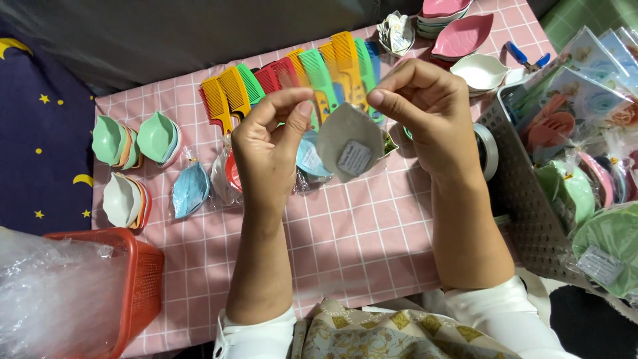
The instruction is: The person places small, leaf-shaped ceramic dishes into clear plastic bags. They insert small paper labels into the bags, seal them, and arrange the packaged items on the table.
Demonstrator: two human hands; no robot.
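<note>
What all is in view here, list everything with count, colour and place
leaf-shaped dish: one, grey with a label, in clear wrap, held up between both hands
combs: a fanned row, count unclear, orange, green, red and blue, top centre of the cloth
dish stacks: three, mostly green and white, left on the cloth
wrapped dishes: a few, blue and red, left of the hands
pink and white dishes: several, top right
checked cloth: one, pink
grey basket: one, right, holding wrapped goods
red basket: one, bottom left, beside clear plastic
tape roll: one, behind the right wrist
left hand: pinch grip on the wrap
right hand: pinch grip on the wrap
</note>
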